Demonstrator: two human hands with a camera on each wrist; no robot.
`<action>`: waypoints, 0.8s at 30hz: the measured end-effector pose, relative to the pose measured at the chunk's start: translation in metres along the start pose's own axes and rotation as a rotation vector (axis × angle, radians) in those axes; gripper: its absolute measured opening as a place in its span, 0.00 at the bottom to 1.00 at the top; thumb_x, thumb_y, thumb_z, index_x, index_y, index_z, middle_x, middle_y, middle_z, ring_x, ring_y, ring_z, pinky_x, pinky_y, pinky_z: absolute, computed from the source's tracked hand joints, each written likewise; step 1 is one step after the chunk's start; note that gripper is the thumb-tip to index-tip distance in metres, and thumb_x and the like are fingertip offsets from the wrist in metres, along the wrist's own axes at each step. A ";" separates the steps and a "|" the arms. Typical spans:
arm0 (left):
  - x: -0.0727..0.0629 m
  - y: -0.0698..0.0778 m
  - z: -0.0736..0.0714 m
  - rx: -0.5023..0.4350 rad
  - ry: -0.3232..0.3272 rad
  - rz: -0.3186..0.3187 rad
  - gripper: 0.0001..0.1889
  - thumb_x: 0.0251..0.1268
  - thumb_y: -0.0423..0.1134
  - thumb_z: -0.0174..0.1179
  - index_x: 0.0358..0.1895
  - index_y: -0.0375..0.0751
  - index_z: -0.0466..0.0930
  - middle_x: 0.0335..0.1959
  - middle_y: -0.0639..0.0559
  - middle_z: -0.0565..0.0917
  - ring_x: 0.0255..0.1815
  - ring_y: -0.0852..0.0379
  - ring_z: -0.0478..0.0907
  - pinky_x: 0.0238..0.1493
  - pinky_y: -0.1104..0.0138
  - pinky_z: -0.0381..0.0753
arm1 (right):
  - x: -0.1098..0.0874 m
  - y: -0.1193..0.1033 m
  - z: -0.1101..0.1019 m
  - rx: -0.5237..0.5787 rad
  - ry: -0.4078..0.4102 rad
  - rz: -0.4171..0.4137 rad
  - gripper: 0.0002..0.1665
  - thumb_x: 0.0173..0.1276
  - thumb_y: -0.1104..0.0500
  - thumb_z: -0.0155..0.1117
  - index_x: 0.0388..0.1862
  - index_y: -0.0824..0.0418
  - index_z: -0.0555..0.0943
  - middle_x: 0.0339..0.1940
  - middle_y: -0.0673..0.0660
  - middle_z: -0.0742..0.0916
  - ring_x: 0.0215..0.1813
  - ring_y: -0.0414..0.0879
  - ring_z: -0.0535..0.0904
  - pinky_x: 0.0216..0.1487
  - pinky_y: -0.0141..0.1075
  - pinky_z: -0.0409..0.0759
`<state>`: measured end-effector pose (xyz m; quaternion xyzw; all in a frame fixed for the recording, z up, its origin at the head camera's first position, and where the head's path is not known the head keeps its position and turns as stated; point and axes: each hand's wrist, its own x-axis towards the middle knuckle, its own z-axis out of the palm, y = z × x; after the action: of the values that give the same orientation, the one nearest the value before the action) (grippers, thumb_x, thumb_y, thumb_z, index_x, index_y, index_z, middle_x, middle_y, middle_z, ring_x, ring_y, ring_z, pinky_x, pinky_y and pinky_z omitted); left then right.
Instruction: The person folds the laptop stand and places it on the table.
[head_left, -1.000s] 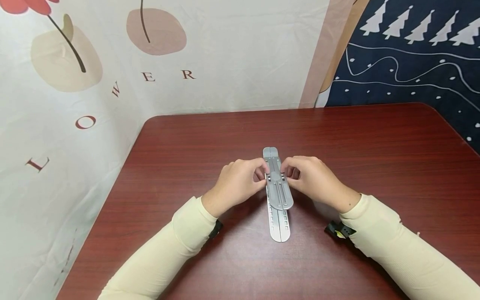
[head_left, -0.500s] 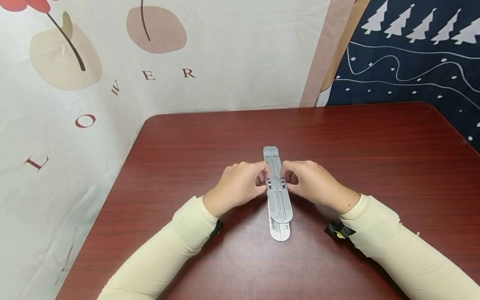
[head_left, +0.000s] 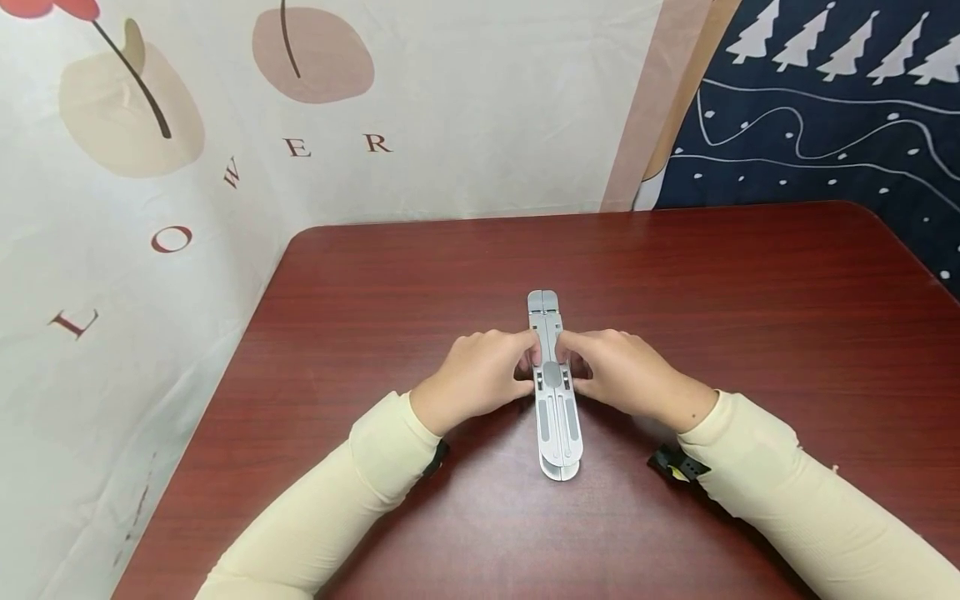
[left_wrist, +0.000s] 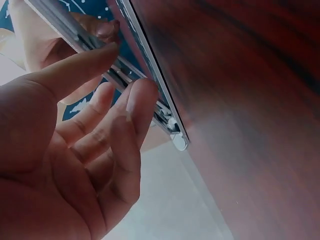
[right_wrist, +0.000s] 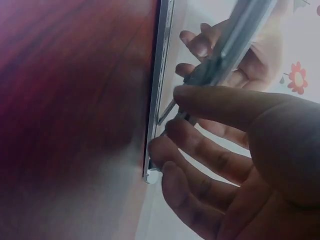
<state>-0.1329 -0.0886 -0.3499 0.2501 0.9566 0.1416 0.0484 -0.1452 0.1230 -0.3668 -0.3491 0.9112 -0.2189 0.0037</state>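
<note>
A silver folding laptop stand [head_left: 551, 417], collapsed to a narrow bar, lies lengthwise on the table in the head view. Its upper arms [right_wrist: 237, 45] slant up off the base rail [right_wrist: 161, 75], as both wrist views show. My left hand [head_left: 483, 367] holds the stand's left side near the middle, thumb and fingers at its edge. Opposite it, my right hand [head_left: 626, 371] pinches the right side at the same height. The round joint [head_left: 552, 374] shows between the two hands. Some fingertips are hidden behind the stand in the head view.
The reddish-brown table [head_left: 390, 283] extends around the stand. Behind it hang a pale cloth with printed letters [head_left: 480, 108] and a dark blue cloth with white trees [head_left: 810, 125]. Dark wrist straps [head_left: 678, 462] sit at the cuffs.
The stand's upper part has swung down toward the base; its near end now covers almost all of the base. Both hands have come slightly nearer with it, keeping their hold.
</note>
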 end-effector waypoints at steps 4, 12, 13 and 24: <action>0.001 0.000 0.002 0.015 -0.015 0.008 0.13 0.55 0.47 0.74 0.38 0.54 0.79 0.32 0.63 0.86 0.29 0.62 0.81 0.28 0.60 0.77 | 0.000 0.000 0.000 -0.005 -0.028 0.002 0.19 0.52 0.62 0.79 0.35 0.51 0.76 0.23 0.44 0.82 0.26 0.37 0.75 0.27 0.36 0.73; 0.000 0.000 0.004 0.037 -0.059 0.012 0.16 0.52 0.50 0.76 0.38 0.55 0.78 0.25 0.62 0.78 0.26 0.61 0.75 0.24 0.62 0.72 | -0.001 -0.002 -0.001 -0.053 -0.075 -0.003 0.19 0.51 0.61 0.79 0.35 0.51 0.77 0.22 0.44 0.81 0.25 0.36 0.73 0.26 0.34 0.71; 0.000 0.000 0.004 0.040 -0.062 0.013 0.16 0.52 0.50 0.76 0.38 0.55 0.78 0.25 0.62 0.78 0.26 0.61 0.75 0.24 0.61 0.72 | -0.001 -0.003 -0.001 -0.055 -0.077 -0.005 0.18 0.51 0.61 0.79 0.34 0.51 0.77 0.22 0.44 0.80 0.25 0.36 0.73 0.25 0.34 0.71; 0.000 -0.001 0.005 0.044 -0.078 0.016 0.16 0.52 0.49 0.76 0.38 0.55 0.79 0.28 0.59 0.81 0.28 0.61 0.75 0.26 0.59 0.75 | -0.003 -0.003 0.001 -0.066 -0.080 -0.018 0.18 0.50 0.62 0.79 0.32 0.52 0.77 0.20 0.43 0.79 0.24 0.36 0.70 0.25 0.33 0.69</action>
<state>-0.1325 -0.0881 -0.3554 0.2640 0.9549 0.1109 0.0789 -0.1408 0.1224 -0.3664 -0.3656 0.9139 -0.1747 0.0266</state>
